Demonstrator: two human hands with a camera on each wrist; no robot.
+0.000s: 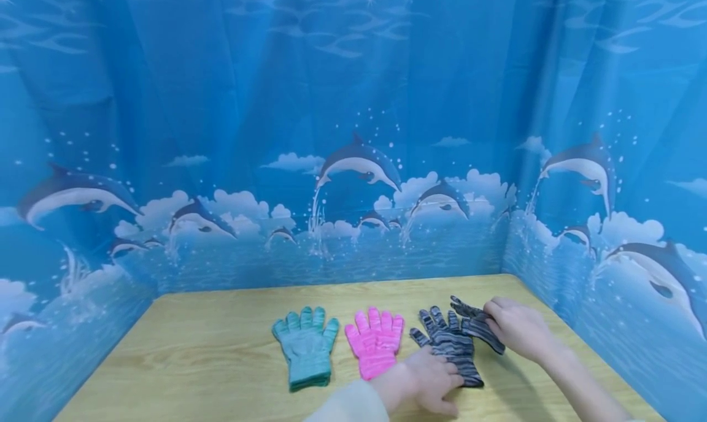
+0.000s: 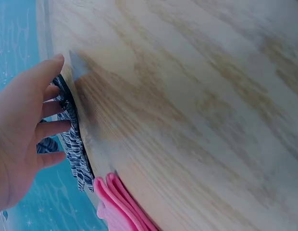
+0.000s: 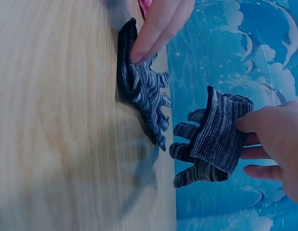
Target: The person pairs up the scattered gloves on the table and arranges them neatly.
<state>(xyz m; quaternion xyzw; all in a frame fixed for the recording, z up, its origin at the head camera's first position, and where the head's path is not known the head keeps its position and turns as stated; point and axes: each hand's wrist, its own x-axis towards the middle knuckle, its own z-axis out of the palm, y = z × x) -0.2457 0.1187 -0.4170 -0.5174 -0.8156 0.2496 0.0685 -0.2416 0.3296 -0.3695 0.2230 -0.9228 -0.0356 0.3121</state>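
Note:
A black-and-white striped knit glove [image 1: 454, 346] lies flat on the table with its fingers pointing to the far side. My left hand [image 1: 425, 380] rests on its cuff end with loosely bent fingers, seen also in the right wrist view. A second striped glove [image 3: 218, 137] hangs in the air to the right, its cuff pinched by my right hand [image 1: 519, 327]. In the right wrist view the lifted glove's cuff is folded back over part of it, and its fingers stick out on the table side.
Left of the striped gloves lie a pink glove [image 1: 377, 342] and a teal glove [image 1: 307, 345], both flat on the wooden table [image 1: 193, 348]. A blue curtain [image 1: 309, 103] printed with dolphins stands behind and along both sides of the table.

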